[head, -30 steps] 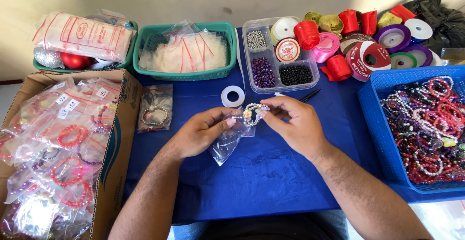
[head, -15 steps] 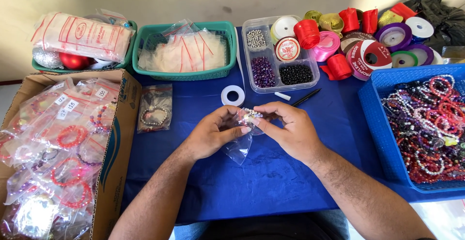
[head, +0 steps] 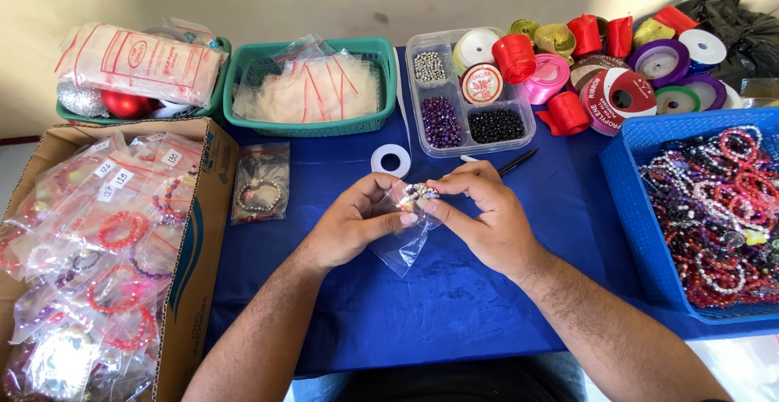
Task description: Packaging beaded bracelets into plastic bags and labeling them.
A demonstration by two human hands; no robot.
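Clear plastic bag (head: 406, 244) pinched open by your left hand (head: 353, 223); right hand (head: 487, 219) pinches beaded bracelet (head: 418, 193) at its mouth, not yet fully in, unsealed.

Craft workshop: bead tray (head: 469, 94), ribbon spools (head: 625, 69), bagged bracelets (head: 97, 240).

Clear plastic bag (head: 403, 244) between both hands, bagged bracelets in cardboard box (head: 195, 248) left, clear bags in teal basket (head: 312, 126)
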